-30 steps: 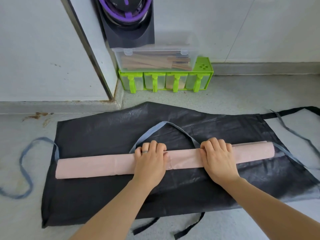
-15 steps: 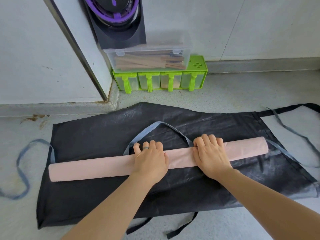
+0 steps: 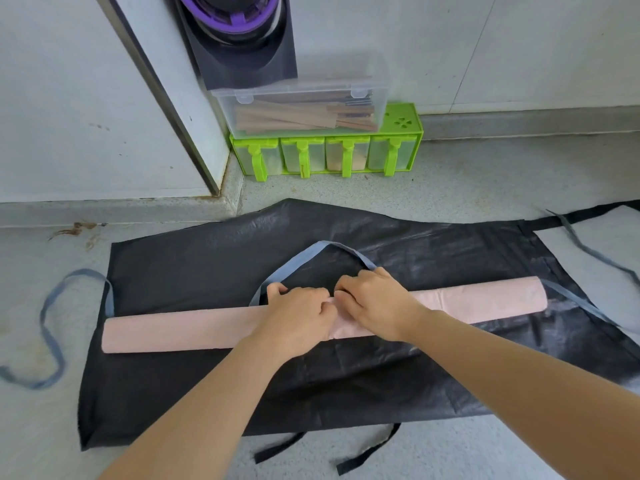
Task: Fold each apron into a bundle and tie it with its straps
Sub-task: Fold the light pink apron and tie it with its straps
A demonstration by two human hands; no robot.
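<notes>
A pink apron (image 3: 180,329) lies rolled into a long tube across a black apron (image 3: 398,386) that is spread flat on the floor. A blue neck strap (image 3: 301,256) loops away from the tube's middle, and blue waist straps trail off its left end (image 3: 48,337) and right end (image 3: 581,303). My left hand (image 3: 299,317) and my right hand (image 3: 377,301) sit side by side on the tube's middle with fingers curled over its far side, gripping it. The black apron's straps (image 3: 367,453) lie near the front edge.
A green row of dispensers (image 3: 329,157) stands against the wall beyond the aprons, with a clear lidded box of wooden sticks (image 3: 304,112) on top. A black and purple object (image 3: 242,39) hangs above it. A raised ledge (image 3: 114,211) runs along the left.
Both hands have slid toward each other to the tube's middle, and their fingers have curled over its far side. The tube has stayed about where it was.
</notes>
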